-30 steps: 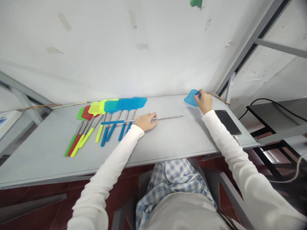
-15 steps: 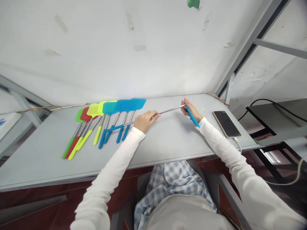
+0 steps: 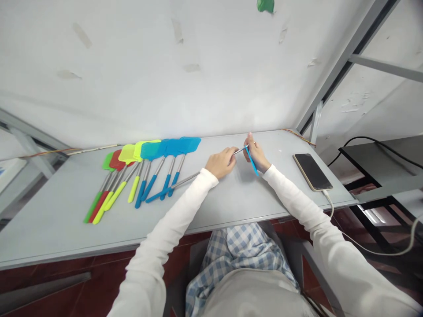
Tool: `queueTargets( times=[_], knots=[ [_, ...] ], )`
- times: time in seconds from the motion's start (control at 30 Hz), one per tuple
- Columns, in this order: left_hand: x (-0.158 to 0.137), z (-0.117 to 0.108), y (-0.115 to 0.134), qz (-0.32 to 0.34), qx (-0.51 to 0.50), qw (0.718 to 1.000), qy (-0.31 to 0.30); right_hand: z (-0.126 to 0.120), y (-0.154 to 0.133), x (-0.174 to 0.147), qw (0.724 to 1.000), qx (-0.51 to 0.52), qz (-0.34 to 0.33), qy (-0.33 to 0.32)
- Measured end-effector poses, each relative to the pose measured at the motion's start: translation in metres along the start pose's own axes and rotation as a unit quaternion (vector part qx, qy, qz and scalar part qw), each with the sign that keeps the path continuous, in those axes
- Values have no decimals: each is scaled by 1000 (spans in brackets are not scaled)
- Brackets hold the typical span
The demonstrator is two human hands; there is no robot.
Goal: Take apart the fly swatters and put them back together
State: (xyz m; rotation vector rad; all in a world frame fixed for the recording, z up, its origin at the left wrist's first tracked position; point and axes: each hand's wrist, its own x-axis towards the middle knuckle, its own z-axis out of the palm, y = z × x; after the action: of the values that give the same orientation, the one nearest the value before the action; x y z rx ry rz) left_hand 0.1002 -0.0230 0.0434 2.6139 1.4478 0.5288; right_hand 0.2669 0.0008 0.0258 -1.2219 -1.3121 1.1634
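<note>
Both hands hold one blue fly swatter point(image 3: 187, 180) with a telescoping metal rod. My left hand point(image 3: 222, 163) is closed around the middle of the rod. My right hand point(image 3: 257, 155) grips the far end, where the blue paddle is seen nearly edge-on and partly hidden by the fingers. The swatter's blue handle reaches left over other blue handles. Left of my hands lie several more fly swatters: blue ones point(image 3: 190, 144), yellow ones point(image 3: 127, 154), a red one point(image 3: 116, 160) and a green one point(image 3: 107, 161), fanned out with paddles toward the wall.
A phone point(image 3: 312, 171) with a white charging cable point(image 3: 328, 198) lies on the grey table point(image 3: 238, 202) at the right. The white wall point(image 3: 214, 97) rises behind the table. Metal frame bars point(image 3: 343, 57) stand at the right, and a dark shelf point(image 3: 383, 158) is beyond them.
My left hand has slid right along the rod, closer to my right hand. The handle now points lower, and the paddle has turned edge-on. My right hand has moved slightly left.
</note>
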Motion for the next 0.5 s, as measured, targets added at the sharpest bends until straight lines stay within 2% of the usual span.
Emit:
queueTargets(
  times=[0.07,0.1,0.23,0.33,0.43,0.5],
  knots=[
    [12,0,8,1,15,1000,-10,-3,-2,0,999,29,14,28],
    [17,-1,9,-7,28,999,-20,-8,-3,0,998,40,39,15],
    [23,-13,0,-37,95,993,-52,-48,6,3,975,110,187,-42],
    [20,-16,-7,-21,120,991,-53,-72,18,8,950,162,264,-21],
    [16,-14,-7,-5,132,990,-57,-79,23,11,940,183,288,-11],
    [15,-11,-6,-2,138,988,-67,-77,22,12,947,169,273,-6]
  ],
)
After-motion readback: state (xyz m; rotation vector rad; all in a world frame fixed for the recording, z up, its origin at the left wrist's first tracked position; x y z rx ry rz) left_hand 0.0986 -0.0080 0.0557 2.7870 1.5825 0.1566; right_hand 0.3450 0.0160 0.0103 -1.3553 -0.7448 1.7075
